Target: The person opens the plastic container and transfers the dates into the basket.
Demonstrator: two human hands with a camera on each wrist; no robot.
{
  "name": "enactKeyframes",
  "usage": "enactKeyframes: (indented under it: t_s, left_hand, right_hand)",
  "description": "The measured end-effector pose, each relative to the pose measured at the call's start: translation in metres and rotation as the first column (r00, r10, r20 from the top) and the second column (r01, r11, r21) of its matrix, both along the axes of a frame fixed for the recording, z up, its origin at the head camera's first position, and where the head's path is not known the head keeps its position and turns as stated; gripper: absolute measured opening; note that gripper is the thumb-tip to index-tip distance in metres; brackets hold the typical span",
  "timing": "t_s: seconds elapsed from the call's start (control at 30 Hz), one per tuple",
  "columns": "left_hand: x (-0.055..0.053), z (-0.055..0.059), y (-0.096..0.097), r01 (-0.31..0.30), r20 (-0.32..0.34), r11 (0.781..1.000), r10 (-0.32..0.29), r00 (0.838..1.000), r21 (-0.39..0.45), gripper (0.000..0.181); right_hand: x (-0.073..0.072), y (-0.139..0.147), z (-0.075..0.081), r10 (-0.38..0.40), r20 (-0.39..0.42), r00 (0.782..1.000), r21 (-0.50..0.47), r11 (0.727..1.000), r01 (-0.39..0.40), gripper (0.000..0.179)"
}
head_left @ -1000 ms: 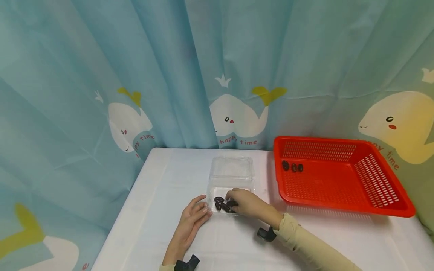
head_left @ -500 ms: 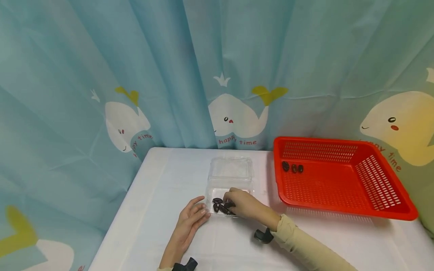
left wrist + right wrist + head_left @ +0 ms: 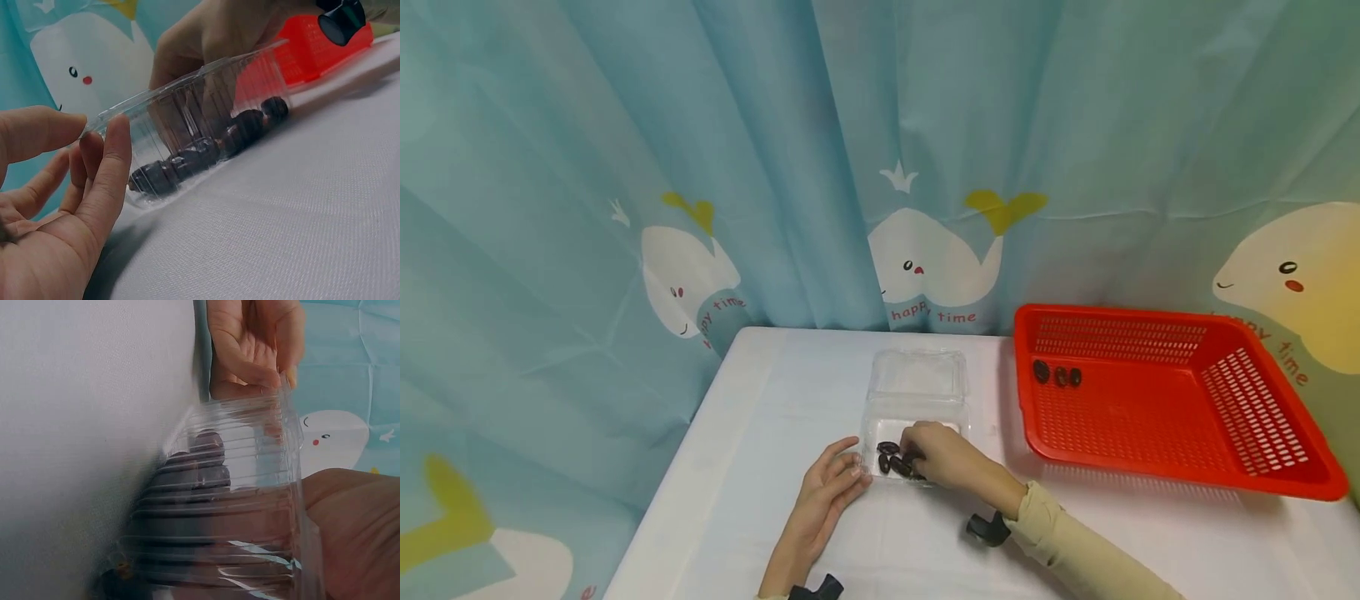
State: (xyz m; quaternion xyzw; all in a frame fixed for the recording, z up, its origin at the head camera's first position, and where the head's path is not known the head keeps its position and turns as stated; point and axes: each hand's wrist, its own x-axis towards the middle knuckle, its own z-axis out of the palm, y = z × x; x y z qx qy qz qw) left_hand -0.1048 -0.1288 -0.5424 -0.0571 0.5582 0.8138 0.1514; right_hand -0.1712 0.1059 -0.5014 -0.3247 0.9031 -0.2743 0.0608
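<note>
A clear plastic clamshell box [image 3: 917, 408] lies on the table with its lid folded back. Several dark, wrinkled dates [image 3: 901, 467] sit in its near part. My left hand [image 3: 831, 492] pinches the rim at the box's left side between thumb and finger, as the left wrist view shows. My right hand [image 3: 951, 454] reaches down into the box with bent fingers, and a dark date [image 3: 912, 457] shows between thumb and forefinger. Through the ribbed wall in the left wrist view, the right fingers [image 3: 172, 119] come down among the dates; their tips are partly hidden.
A red plastic basket [image 3: 1120, 433] with perforated walls stands right of the box. Dates [image 3: 1060, 377], several loose ones, lie at its left end. White cloth covers the table [image 3: 737, 433]. A blue curtain [image 3: 790, 167] with whale prints hangs behind.
The head view has shifted slightly. My right hand stays in the box and has edged a little left with the date at its fingertips. The left hand keeps its hold on the rim.
</note>
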Motion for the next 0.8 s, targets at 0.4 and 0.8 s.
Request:
enactKeyframes:
  t_s: [0.4,0.8]
  left_hand:
    - [-0.0005,-0.0041,-0.0018,0.042,-0.019,0.999,-0.042,0.999,-0.021,0.066]
    - [-0.0006,-0.0035,-0.0001,0.051,-0.027,0.999,-0.051,0.998,-0.001,0.068]
  right_hand:
    - [-0.0011,-0.0034,-0.0012,0.046,-0.035,0.998,-0.02,0.999,-0.046,0.02]
    - [-0.0036,-0.002,0.0057,-0.025,-0.027,0.999,-0.082,0.996,0.023,0.022]
